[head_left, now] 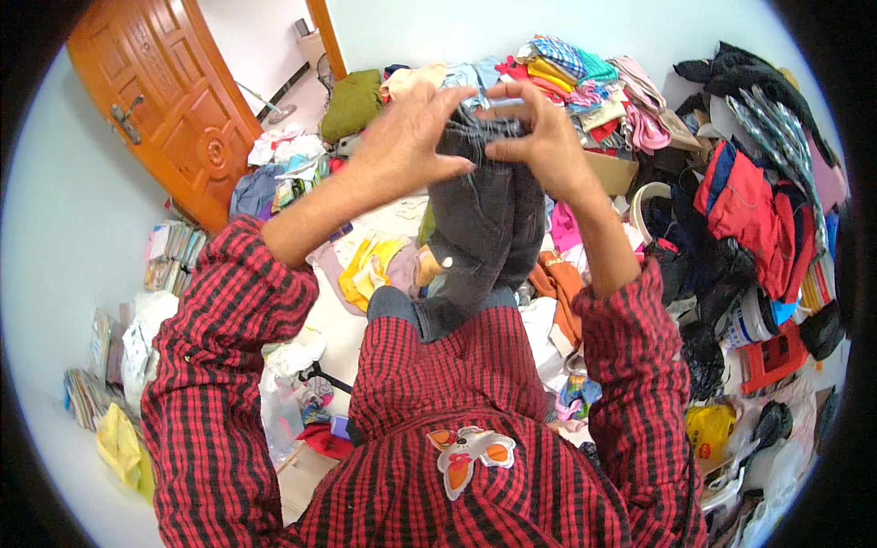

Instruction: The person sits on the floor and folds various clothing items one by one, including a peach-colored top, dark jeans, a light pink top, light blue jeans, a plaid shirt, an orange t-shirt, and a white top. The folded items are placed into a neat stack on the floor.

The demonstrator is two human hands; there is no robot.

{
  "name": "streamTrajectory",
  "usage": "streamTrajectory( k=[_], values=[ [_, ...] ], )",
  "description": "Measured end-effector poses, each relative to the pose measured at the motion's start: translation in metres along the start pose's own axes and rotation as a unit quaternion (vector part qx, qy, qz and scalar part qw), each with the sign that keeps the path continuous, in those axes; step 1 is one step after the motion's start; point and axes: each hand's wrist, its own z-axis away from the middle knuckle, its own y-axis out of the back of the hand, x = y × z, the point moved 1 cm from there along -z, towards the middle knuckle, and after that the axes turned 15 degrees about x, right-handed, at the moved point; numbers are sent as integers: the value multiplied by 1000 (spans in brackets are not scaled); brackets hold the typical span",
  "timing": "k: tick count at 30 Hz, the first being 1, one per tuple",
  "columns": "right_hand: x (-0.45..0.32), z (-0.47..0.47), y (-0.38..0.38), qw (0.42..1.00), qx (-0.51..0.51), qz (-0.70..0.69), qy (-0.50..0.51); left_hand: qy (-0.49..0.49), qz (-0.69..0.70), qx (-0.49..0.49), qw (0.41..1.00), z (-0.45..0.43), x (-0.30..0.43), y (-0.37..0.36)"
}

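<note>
A pair of dark grey trousers (473, 212) lies lengthwise over my lap, its lower end near my knees and its gathered waist between my hands. My left hand (411, 140) is beside the waist with thumb and fingers spread. On the other side, my right hand (527, 130) has its fingers curved and apart around the waistband; whether its fingertips touch the cloth is hard to tell. Beyond my hands is a pile of folded clothes (548, 68). A yellow and white garment (370, 270) lies on the floor left of the trousers, and an orange-brown garment (558, 284) to their right.
An olive green cushion or folded cloth (353, 106) sits near the open wooden door (171, 103). Red and navy clothing (750, 219) is heaped at the right, above a red plastic stool (774, 356). Stacked books (171, 257) stand along the left wall.
</note>
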Motion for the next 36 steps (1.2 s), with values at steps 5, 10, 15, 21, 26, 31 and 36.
streamTrajectory(
  k=[5,10,15,21,26,31,36],
  values=[
    [-41,-41,5,983,-62,-160,70,-92,-45,-23,994,-61,3,11],
    [-38,-38,26,967,66,-131,211,10,-61,-216,974,-70,-8,-27],
    [-49,120,112,853,-231,-455,107,60,-81,-123,987,-79,-83,17],
    [-79,170,149,750,-247,-588,178,43,-55,-144,987,-98,-121,84],
    [-109,173,162,722,-211,-615,239,70,-193,-63,977,-112,-97,120],
    [-140,145,156,692,-150,-623,333,-15,-68,13,997,-116,-28,142],
    [-134,105,107,698,-39,-637,325,-23,-23,-4,999,-112,43,205]
  ],
)
